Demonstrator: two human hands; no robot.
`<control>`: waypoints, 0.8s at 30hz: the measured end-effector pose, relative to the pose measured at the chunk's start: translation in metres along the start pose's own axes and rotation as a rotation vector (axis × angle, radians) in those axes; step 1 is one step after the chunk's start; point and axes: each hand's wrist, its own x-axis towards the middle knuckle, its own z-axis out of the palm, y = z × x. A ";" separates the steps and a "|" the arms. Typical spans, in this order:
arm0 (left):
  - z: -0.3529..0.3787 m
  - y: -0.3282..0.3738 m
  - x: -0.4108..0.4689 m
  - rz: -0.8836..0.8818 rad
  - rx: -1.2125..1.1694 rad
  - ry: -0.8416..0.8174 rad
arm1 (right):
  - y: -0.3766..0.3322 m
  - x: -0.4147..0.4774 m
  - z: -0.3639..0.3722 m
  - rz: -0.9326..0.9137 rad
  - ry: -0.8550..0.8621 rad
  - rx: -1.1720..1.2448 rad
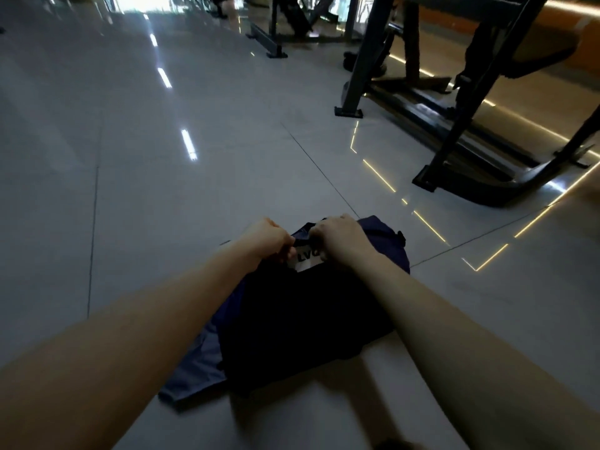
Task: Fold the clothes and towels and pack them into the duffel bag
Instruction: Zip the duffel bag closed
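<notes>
Together, the duffel bag (308, 313) is gripped at its far end by the left hand (266, 238) and right hand (341, 240), beside a white label (306, 259). Blue-grey cloth (194, 368) is seen alongside.

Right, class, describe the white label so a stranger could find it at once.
On the pale tiled floor lies a dark bundle of fabric. At its far end, between the left hand and right hand gripping it, sits the white label: the only bright patch, with black letters.
</notes>
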 end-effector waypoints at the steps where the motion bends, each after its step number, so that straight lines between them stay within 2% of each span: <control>1: -0.007 -0.001 -0.002 -0.003 0.034 0.016 | 0.005 -0.003 0.000 0.027 0.011 0.006; 7: -0.079 -0.021 -0.024 -0.075 0.108 0.065 | 0.030 -0.020 -0.001 0.209 0.068 0.065; 11: -0.101 -0.047 -0.038 -0.128 0.056 -0.002 | 0.027 -0.015 -0.002 0.205 0.118 0.045; 14: -0.094 -0.051 -0.042 -0.061 0.059 -0.074 | 0.026 -0.020 0.001 0.230 0.179 -0.011; 20: -0.064 -0.037 -0.046 0.097 0.084 -0.373 | 0.039 -0.047 0.003 0.462 0.249 0.050; 22: -0.051 -0.035 -0.042 0.135 0.122 -0.413 | 0.044 -0.054 0.007 0.526 0.283 0.105; 24: -0.039 -0.039 -0.037 0.157 0.142 -0.398 | 0.049 -0.059 0.013 0.583 0.246 0.144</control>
